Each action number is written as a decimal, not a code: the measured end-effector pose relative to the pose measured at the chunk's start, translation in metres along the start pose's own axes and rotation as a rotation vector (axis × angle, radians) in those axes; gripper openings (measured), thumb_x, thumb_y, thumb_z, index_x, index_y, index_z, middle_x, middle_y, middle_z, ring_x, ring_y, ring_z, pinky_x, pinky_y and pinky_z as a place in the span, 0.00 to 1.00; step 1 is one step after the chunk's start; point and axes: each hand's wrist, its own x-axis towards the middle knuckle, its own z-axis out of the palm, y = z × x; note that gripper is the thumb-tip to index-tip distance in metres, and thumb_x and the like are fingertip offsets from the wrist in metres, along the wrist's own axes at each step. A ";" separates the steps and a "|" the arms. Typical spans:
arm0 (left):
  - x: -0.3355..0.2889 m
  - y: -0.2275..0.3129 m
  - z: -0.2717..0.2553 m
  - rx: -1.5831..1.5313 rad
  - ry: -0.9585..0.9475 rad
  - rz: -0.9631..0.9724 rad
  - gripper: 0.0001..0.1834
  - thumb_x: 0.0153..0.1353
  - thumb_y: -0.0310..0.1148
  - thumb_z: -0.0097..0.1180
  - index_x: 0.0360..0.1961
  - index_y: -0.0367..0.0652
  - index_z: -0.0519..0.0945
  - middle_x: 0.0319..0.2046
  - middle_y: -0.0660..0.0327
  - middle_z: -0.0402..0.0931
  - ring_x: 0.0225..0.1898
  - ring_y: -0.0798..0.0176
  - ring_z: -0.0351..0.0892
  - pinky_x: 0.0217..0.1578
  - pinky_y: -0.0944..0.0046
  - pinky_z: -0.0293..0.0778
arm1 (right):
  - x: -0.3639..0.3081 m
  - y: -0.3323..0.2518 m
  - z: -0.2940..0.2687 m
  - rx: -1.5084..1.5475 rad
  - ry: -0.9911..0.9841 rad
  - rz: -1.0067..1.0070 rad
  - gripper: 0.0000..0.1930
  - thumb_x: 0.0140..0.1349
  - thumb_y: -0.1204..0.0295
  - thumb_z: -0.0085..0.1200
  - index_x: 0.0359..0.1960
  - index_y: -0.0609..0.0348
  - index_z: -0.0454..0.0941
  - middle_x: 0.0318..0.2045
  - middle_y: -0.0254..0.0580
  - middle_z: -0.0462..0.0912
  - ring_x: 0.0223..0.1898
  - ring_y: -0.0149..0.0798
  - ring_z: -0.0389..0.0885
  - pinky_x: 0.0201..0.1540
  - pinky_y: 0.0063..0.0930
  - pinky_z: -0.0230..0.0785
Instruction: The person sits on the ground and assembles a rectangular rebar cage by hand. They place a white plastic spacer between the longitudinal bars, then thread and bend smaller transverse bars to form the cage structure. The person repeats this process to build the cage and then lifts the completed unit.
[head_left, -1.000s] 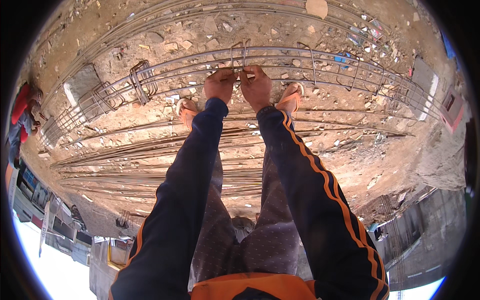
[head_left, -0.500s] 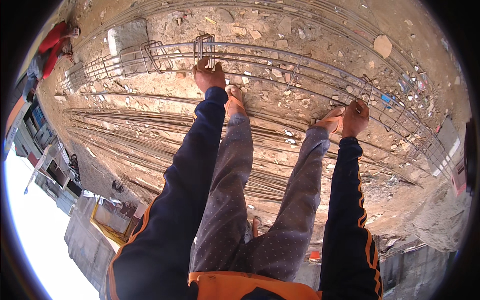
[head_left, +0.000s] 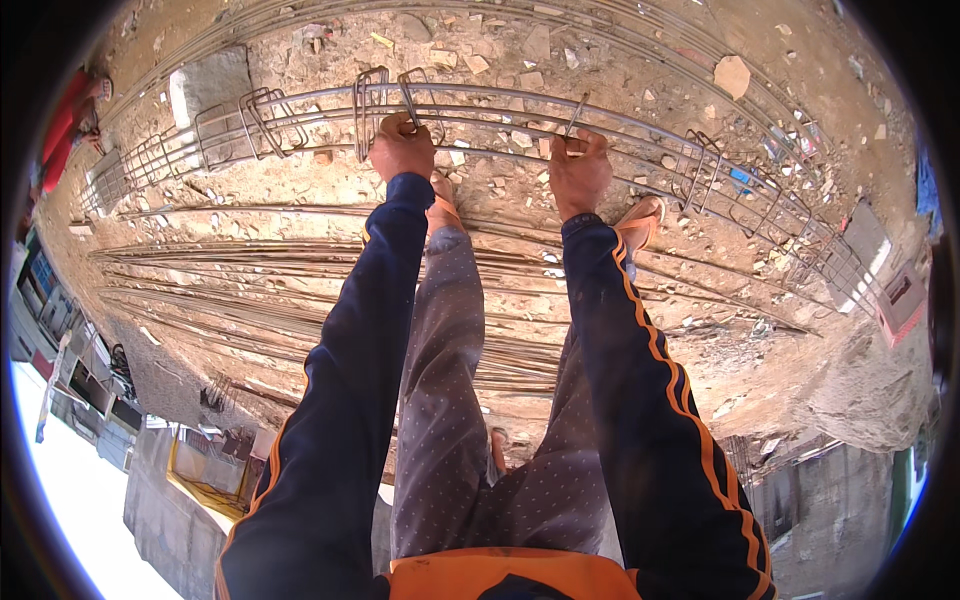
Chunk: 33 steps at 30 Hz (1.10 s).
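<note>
A long cage of steel reinforcing bars stretches across in front of me, with rectangular wire stirrups around its bars. My left hand is closed on one stirrup, which leans just right of a bunch of stirrups. Farther right, my right hand has its fingers curled at a single upright stirrup on the same bars. The fingers partly hide where each hand meets the steel.
Concrete blocks sit under the cage toward its ends. Long loose bars lie on the rubble-strewn ground, around my sandalled feet. Another person in red is at the far left edge. More bars run behind the cage.
My right hand has moved left along the cage, from beside my right foot to the single stirrup. One stirrup at my left hand now stands apart from the bunch. The view has shifted right.
</note>
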 end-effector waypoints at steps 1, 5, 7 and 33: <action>-0.010 0.003 0.007 -0.004 0.004 0.067 0.16 0.52 0.33 0.70 0.43 0.46 0.86 0.34 0.58 0.88 0.32 0.57 0.88 0.40 0.56 0.83 | 0.000 0.002 -0.001 -0.035 -0.017 0.011 0.21 0.58 0.63 0.68 0.48 0.62 0.78 0.32 0.47 0.89 0.32 0.51 0.89 0.38 0.43 0.79; -0.043 0.025 0.024 -0.208 -0.084 0.068 0.16 0.56 0.33 0.68 0.45 0.42 0.86 0.34 0.58 0.88 0.34 0.59 0.89 0.39 0.59 0.83 | 0.013 0.016 -0.028 -0.167 -0.053 0.044 0.18 0.60 0.65 0.64 0.49 0.60 0.79 0.31 0.45 0.90 0.33 0.50 0.89 0.39 0.42 0.80; -0.049 0.032 0.033 -0.182 -0.089 0.109 0.15 0.56 0.33 0.67 0.45 0.43 0.86 0.35 0.58 0.88 0.33 0.59 0.88 0.38 0.58 0.83 | 0.022 0.022 -0.045 -0.221 -0.005 0.033 0.16 0.60 0.66 0.63 0.48 0.59 0.81 0.31 0.44 0.90 0.32 0.50 0.89 0.39 0.42 0.80; -0.051 0.033 0.020 -0.267 -0.205 0.085 0.18 0.55 0.35 0.72 0.47 0.45 0.86 0.35 0.56 0.87 0.35 0.54 0.88 0.36 0.56 0.82 | 0.017 0.024 -0.049 -0.203 -0.131 -0.187 0.20 0.61 0.60 0.68 0.47 0.58 0.77 0.30 0.43 0.89 0.29 0.50 0.88 0.36 0.43 0.80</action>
